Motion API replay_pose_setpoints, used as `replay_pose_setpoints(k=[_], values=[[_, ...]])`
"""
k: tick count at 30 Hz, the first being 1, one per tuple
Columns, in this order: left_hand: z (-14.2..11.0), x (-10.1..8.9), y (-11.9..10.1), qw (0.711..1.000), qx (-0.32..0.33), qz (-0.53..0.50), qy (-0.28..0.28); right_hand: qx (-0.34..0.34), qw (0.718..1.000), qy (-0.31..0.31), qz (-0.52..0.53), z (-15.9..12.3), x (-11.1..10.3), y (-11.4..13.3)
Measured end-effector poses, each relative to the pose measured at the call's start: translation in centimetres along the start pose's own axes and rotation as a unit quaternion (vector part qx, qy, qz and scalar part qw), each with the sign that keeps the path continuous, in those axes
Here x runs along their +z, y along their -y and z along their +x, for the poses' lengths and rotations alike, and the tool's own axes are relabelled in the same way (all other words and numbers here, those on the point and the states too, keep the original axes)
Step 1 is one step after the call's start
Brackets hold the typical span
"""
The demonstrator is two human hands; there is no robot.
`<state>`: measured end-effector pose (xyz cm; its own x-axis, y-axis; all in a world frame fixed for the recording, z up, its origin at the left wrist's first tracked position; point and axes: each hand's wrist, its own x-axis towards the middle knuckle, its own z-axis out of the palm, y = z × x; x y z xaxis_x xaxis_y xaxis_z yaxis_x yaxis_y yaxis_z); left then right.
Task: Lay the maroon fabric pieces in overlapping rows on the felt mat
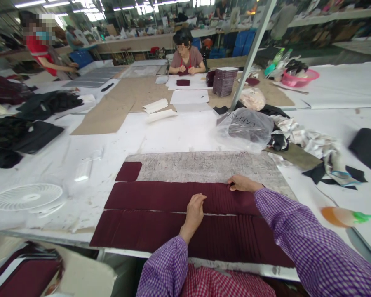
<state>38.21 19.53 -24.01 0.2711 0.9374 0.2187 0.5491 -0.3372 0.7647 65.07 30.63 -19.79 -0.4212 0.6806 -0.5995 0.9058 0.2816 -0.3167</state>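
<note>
Two long rows of overlapped maroon fabric pieces [160,197] lie on a grey marked board [204,165] in front of me. My left hand [194,211] rests on the gap between the rows, its fingers curled down onto the cloth. My right hand [241,183] lies at the top edge of the upper row, fingers pinching the edge of a piece. One single maroon piece [129,171] sits apart at the board's upper left corner. Both my sleeves are purple check.
A white fan guard [26,197] lies at left, a clear plastic bag [245,128] beyond the board, dark scraps [324,173] and an orange-and-green tool [343,216] at right. A seated person [185,55] works across the table; another person stands far left. More maroon cloth [24,274] sits below left.
</note>
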Motion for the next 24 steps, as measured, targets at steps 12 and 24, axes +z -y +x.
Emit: replay_pose_setpoints(k=[12,24], values=[[0.2,2.9,-1.5,0.997,0.063,0.003,0.036,0.000,1.000,-0.008,-0.029,-0.5,-0.1,0.6],[0.5,3.7,-1.3,0.998,0.041,0.034,0.034,0.018,0.999,-0.016,-0.032,-1.1,-0.5,1.3]])
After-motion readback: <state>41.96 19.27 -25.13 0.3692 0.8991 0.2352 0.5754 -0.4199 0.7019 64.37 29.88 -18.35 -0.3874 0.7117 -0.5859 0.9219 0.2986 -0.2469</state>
